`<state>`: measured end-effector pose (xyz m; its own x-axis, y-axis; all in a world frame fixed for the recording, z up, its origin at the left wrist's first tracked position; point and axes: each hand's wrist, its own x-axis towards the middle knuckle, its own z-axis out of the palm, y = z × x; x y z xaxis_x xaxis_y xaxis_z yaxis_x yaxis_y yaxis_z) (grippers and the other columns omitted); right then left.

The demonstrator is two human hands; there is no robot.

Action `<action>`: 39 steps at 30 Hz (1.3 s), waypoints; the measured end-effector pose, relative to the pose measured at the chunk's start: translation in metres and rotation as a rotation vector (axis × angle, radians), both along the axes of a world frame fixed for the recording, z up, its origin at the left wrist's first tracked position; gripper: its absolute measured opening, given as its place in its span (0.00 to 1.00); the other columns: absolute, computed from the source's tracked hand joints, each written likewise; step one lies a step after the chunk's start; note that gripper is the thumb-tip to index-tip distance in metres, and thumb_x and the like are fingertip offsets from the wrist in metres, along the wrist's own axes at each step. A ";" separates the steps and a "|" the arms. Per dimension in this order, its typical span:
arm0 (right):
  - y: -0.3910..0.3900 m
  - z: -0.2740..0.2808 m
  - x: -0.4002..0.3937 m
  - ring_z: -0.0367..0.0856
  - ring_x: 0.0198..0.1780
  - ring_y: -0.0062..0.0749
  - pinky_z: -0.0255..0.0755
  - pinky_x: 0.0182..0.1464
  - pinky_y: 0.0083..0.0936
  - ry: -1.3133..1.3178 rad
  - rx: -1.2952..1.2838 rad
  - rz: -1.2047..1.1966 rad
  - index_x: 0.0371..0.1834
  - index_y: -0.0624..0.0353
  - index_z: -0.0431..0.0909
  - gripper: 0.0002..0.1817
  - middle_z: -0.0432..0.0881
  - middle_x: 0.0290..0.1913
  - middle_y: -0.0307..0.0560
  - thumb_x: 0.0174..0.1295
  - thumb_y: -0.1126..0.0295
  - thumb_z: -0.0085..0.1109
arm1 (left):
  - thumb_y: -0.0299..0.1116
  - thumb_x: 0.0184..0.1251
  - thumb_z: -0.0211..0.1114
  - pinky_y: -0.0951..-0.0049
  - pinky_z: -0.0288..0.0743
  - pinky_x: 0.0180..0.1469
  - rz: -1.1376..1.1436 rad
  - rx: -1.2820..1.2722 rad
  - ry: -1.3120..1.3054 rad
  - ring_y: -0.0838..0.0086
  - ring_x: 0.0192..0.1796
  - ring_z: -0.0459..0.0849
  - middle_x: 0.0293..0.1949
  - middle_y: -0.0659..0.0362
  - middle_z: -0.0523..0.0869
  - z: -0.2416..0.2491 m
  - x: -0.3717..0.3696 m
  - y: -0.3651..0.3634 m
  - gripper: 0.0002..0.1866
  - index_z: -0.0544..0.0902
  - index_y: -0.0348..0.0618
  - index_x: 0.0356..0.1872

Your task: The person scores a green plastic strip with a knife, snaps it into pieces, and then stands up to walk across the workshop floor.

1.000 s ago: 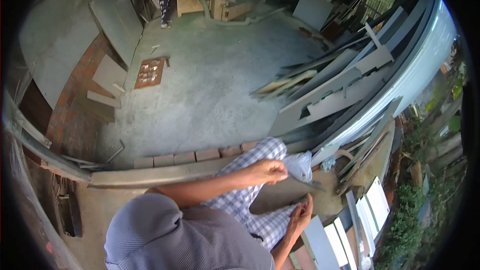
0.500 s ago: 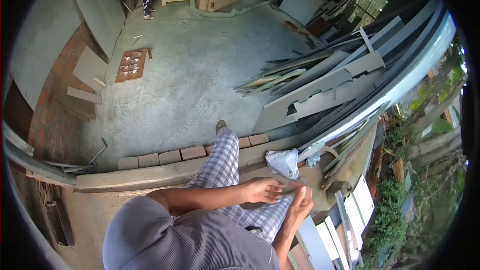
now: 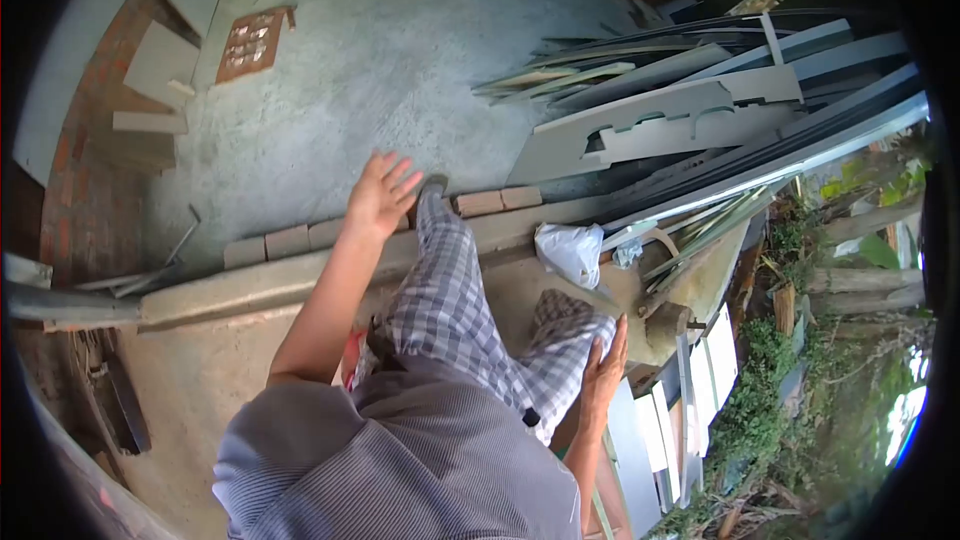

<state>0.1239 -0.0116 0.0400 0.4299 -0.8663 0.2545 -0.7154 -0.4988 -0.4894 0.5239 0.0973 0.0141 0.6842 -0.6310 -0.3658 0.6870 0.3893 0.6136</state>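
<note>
My left hand [image 3: 383, 196] is raised over the concrete sill beside my outstretched leg, fingers spread and holding nothing. Against my bent knee in checked trousers [image 3: 560, 340] rests my right hand [image 3: 604, 370], its fingers stretched out and nothing visible in it. A white plastic bag [image 3: 570, 252] lies on the ledge just beyond that knee, with a small bluish crumpled bag [image 3: 628, 253] beside it. Something red [image 3: 352, 358] shows next to my hip, partly hidden by my body.
A row of bricks [image 3: 288, 242] runs along the sill [image 3: 240, 285]. Long boards and strips [image 3: 650, 140] are piled at the right. A brown panel [image 3: 250, 44] lies on the floor. Pale panels [image 3: 665, 440] stand at the lower right, near plants.
My left hand has moved away from the right one, up and to the left, and opened. My right hand has opened against the knee. The view has tilted down; the other person is almost out of view.
</note>
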 end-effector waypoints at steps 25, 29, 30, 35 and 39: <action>-0.435 -0.119 -0.012 0.79 0.50 0.41 0.72 0.57 0.35 0.100 0.669 -0.122 0.63 0.59 0.72 0.20 0.79 0.50 0.57 0.70 0.68 0.51 | 0.53 0.70 0.59 0.71 0.76 0.44 -1.609 0.366 -0.568 0.73 0.39 0.82 0.38 0.59 0.84 -0.219 -0.133 -0.575 0.22 0.80 0.40 0.40; -0.517 -0.155 0.031 0.81 0.45 0.36 0.75 0.53 0.36 0.093 0.453 -0.114 0.64 0.54 0.72 0.20 0.81 0.48 0.54 0.70 0.68 0.51 | 0.52 0.72 0.56 0.73 0.73 0.42 -1.311 0.656 -0.765 0.76 0.37 0.78 0.33 0.60 0.81 -0.286 -0.051 -0.560 0.22 0.78 0.38 0.40; -0.513 -0.183 0.031 0.82 0.45 0.45 0.76 0.53 0.38 -0.203 0.515 -0.100 0.65 0.52 0.71 0.21 0.81 0.50 0.56 0.69 0.69 0.53 | 0.48 0.73 0.55 0.71 0.72 0.39 -1.417 0.877 -0.919 0.76 0.37 0.77 0.32 0.61 0.80 -0.285 -0.030 -0.541 0.19 0.77 0.41 0.38; -0.433 -0.178 0.050 0.81 0.45 0.56 0.77 0.46 0.44 -0.092 0.673 -0.059 0.65 0.51 0.69 0.24 0.79 0.48 0.61 0.65 0.71 0.56 | 0.36 0.62 0.53 0.52 0.76 0.43 -1.553 1.407 -1.511 0.52 0.40 0.84 0.32 0.46 0.85 -0.411 0.112 -0.282 0.14 0.83 0.36 0.29; -0.370 -0.133 0.032 0.81 0.44 0.58 0.76 0.46 0.45 0.108 0.794 -0.208 0.63 0.51 0.72 0.22 0.80 0.44 0.62 0.64 0.72 0.54 | 0.56 0.64 0.56 0.53 0.77 0.53 -1.431 1.759 -1.073 0.47 0.51 0.83 0.46 0.38 0.84 -0.281 0.125 -0.286 0.29 0.83 0.34 0.41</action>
<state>0.1558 -0.3821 -0.0930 0.2278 -0.8353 -0.5004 -0.8184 0.1142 -0.5632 0.6484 -0.1889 -0.2670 0.5419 -0.3106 -0.7810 -0.6217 -0.7734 -0.1238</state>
